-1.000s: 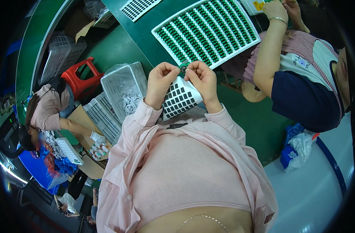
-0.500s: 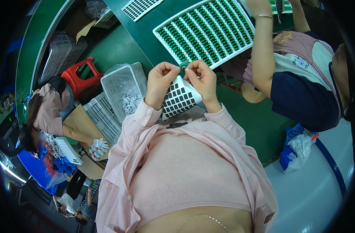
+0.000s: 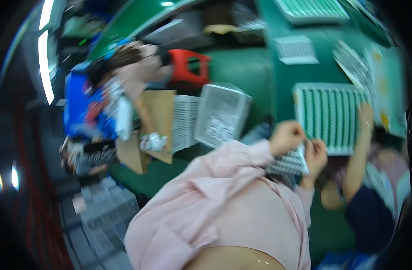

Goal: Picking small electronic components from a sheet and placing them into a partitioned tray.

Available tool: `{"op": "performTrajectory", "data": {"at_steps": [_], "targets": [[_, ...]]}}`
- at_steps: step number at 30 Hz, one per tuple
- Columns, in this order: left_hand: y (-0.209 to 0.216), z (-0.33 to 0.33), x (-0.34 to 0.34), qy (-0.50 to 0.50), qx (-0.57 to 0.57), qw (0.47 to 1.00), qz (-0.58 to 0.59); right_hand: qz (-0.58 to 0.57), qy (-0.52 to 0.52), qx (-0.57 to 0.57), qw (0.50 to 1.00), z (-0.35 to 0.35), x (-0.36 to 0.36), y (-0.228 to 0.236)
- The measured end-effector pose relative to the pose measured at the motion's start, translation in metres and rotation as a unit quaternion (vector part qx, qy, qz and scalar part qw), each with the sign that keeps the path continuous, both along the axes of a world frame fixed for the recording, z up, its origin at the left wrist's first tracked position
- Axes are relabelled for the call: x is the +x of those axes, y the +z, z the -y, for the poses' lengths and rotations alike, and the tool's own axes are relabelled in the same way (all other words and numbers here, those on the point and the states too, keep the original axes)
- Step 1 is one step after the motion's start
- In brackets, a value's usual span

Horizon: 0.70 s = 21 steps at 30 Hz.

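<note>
My left hand (image 3: 287,137) and my right hand (image 3: 315,156) are held close together in front of me, fingertips pinched. Whatever sits between them is too small and blurred to make out. Just under my hands, at my lap, is a white tray with rows of dark squares (image 3: 285,167), partly covered by my hands and sleeves. Beyond them on the green table lies a white tray filled with rows of green and white parts (image 3: 330,150). A co-worker's hand (image 3: 365,114) reaches to that tray's right side.
A translucent bin (image 3: 200,118) of small white pieces stands left of my hands, beside stacked white crates (image 3: 182,130) and a cardboard box (image 3: 157,110). A red stool (image 3: 188,74) is behind. Another co-worker's gloved hand (image 3: 153,142) is at the box. Grey crates (image 3: 104,209) stand lower left.
The view has swung left and blurred, so my hands now appear farther right. They remain pinched together above the dark-squared tray; the small dark round part seen between them earlier is no longer distinct.
</note>
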State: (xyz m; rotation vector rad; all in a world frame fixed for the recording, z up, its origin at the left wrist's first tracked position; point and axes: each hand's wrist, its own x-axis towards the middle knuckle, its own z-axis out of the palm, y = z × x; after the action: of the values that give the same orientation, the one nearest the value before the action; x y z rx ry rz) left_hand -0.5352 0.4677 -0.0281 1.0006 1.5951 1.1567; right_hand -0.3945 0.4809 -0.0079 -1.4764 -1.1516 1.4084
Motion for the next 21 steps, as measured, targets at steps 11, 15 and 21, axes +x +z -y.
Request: {"op": "performTrajectory", "data": {"at_steps": [11,15,21], "targets": [[0.014,0.013,-0.001,0.026,-0.009,0.998,0.055,-0.171,0.146,-0.090,0.970,-0.015,0.029,-0.037],[0.011,0.011,-0.001,0.004,0.000,1.000,0.022,-0.149,0.144,-0.111,0.972,-0.020,0.026,-0.038],[0.008,0.010,0.002,-0.014,0.006,1.000,-0.011,-0.153,0.164,-0.046,0.973,-0.013,0.034,-0.062]]}}
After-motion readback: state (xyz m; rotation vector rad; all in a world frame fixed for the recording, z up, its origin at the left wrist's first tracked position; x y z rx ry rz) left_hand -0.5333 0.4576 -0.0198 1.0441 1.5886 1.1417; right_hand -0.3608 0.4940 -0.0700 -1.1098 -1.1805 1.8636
